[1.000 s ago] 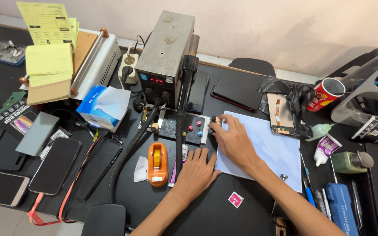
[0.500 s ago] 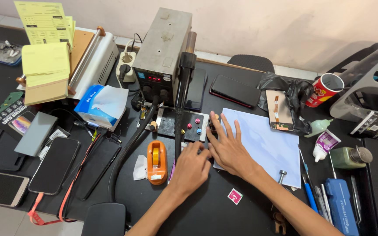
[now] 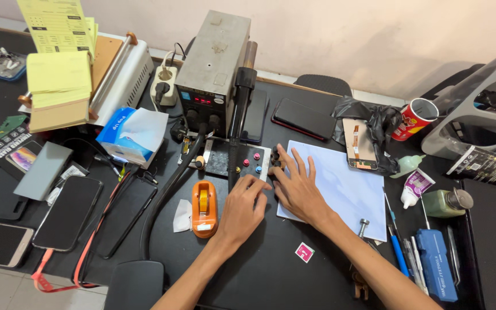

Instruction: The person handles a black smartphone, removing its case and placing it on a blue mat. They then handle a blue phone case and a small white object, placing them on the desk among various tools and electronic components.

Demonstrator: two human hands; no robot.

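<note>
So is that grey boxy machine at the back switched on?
On: the grey boxy machine shows a lit red readout on its dark front panel.

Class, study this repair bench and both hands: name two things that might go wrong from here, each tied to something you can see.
1. The left hand and right hand rest beside the small tray with coloured screws; a nudge might scatter them.
2. The black hose from the hot-air rework station runs just past the left hand, so a sleeve or wrist could snag it and drag the orange tape dispenser.

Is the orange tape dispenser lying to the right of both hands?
No, the orange tape dispenser lies left of the left hand, and the right hand rests farther right on the pale blue sheet.
</note>
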